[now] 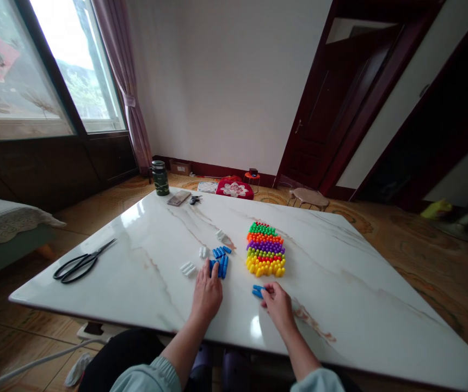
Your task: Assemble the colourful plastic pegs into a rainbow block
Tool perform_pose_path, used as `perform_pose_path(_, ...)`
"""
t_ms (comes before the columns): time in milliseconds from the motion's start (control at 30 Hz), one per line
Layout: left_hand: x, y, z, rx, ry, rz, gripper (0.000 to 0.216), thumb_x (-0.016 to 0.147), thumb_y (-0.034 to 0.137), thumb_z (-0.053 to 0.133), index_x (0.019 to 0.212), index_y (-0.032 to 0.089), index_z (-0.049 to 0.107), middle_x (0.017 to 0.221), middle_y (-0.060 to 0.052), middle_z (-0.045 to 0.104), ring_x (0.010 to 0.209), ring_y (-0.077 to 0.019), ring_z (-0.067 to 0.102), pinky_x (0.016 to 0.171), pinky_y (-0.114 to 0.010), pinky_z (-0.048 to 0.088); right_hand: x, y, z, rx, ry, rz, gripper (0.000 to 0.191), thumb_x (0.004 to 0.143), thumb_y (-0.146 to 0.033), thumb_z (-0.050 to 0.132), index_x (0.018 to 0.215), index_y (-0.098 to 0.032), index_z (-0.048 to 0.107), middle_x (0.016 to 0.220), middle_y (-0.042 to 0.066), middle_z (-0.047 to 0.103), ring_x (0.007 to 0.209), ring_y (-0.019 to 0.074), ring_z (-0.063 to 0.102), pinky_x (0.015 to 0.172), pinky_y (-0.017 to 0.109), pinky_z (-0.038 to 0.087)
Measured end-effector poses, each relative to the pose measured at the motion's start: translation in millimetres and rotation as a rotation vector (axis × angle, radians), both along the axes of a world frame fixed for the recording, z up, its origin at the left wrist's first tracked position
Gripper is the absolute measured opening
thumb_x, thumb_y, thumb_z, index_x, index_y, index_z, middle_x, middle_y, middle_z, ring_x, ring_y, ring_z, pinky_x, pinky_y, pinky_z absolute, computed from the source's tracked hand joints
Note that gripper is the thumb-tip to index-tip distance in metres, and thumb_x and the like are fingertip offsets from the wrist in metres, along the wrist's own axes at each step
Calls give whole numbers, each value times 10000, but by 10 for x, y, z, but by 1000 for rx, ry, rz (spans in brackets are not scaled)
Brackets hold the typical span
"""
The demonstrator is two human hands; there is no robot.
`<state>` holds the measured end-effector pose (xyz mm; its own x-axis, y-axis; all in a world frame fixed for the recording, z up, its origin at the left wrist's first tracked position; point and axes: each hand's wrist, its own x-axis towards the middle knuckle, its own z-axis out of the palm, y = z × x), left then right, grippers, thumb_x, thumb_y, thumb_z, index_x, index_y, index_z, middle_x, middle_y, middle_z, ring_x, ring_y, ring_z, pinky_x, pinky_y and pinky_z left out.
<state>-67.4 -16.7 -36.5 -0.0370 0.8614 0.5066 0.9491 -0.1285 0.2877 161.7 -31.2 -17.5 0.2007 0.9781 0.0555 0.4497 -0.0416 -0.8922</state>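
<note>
My left hand [208, 294] lies with its fingers stretched out, the tips touching short blue peg-like plastic pieces [223, 267] on the white table. A few more blue pieces [218, 252] lie just beyond those fingers. With thumb and fingers, my right hand [278, 306] pinches a blue plastic piece [257, 293] near the table's front; a second one lies close against it. Beyond my right hand, a block of coloured pieces [265, 247] stands in rows of green, orange, purple, lime, red and yellow. Small groups of white pieces [188, 269] lie left of the blue ones.
Black-handled scissors [82, 264] lie at the left of the marbled table [364, 283]. Along its far edge are a camouflage bottle [160, 178], a phone [179, 198] and keys [195, 200]. A stool [308, 198] stands on the floor behind.
</note>
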Motion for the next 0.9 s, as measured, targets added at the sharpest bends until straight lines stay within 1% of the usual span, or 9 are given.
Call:
perform_pose_path(100, 5, -12, 49, -30, -10, -4, 451, 903, 155, 426, 1350, 108, 463, 1452, -216, 389, 1335, -310, 406, 1072, -464, 376, 216, -30, 114, 51, -276, -21, 169, 735, -325, 580, 799, -175, 626, 810, 62, 659, 635, 179, 642, 604, 286, 509)
perform_pose_path(167, 8, -19, 76, -42, -8, -6, 449, 907, 159, 423, 1349, 94, 467, 1452, -229, 382, 1344, -314, 391, 1077, -464, 368, 276, -32, 221, 101, -442, -13, 171, 724, -293, 606, 837, -176, 659, 901, 68, 654, 692, 173, 641, 696, 293, 507)
perform_pose_path(300, 10, -22, 93, -51, -4, -7, 461, 895, 142, 426, 1350, 85, 471, 1445, -237, 386, 1342, -323, 393, 1083, -469, 358, 201, 8, 368, 43, -623, 83, 297, 699, -239, 651, 986, -172, 688, 1006, 80, 661, 764, 183, 657, 748, 288, 496)
perform_pose_path(367, 10, -18, 84, -47, -12, -3, 466, 888, 136, 428, 1351, 99, 470, 1451, -225, 386, 1341, -322, 395, 1080, -472, 363, 121, 41, 384, -3, -719, 106, 331, 648, -169, 671, 978, -164, 701, 973, 91, 676, 852, 221, 665, 773, 293, 490)
perform_pose_path(433, 10, -12, 69, -40, -26, -2, 462, 889, 137, 426, 1348, 111, 473, 1457, -216, 387, 1342, -317, 395, 1076, -475, 370, 43, 76, 370, -23, -777, 112, 302, 616, -97, 646, 903, -159, 714, 909, 93, 685, 850, 233, 665, 769, 295, 486)
perform_pose_path(533, 13, -6, 43, -25, -38, -10, 463, 887, 136, 427, 1348, 111, 471, 1456, -215, 390, 1348, -314, 389, 1075, -477, 371, -66, 120, 308, 14, -744, 110, 245, 628, -79, 597, 834, -164, 699, 849, 74, 685, 764, 198, 657, 742, 277, 488)
perform_pose_path(667, 16, -1, 14, -19, -20, -7, 466, 892, 134, 420, 1354, 102, 465, 1457, -221, 382, 1347, -313, 388, 1079, -473, 366, -227, 137, 172, 139, -483, 11, 236, 660, -130, 570, 885, -162, 634, 859, 58, 674, 645, 148, 611, 681, 257, 500)
perform_pose_path(800, 12, 2, -9, -25, -10, -2, 460, 903, 138, 407, 1358, 107, 464, 1459, -217, 376, 1345, -314, 390, 1081, -466, 362, -353, 129, 65, 289, -367, -125, 319, 677, -131, 538, 989, -150, 605, 899, 86, 638, 696, 169, 598, 700, 288, 508)
perform_pose_path(900, 8, 4, -12, -13, -20, -2, 458, 903, 137, 403, 1357, 119, 462, 1461, -204, 377, 1347, -302, 388, 1081, -461, 362, -396, 152, 44, 346, -377, -128, 265, 705, -143, 529, 955, -156, 616, 871, 82, 600, 714, 182, 583, 703, 304, 504)
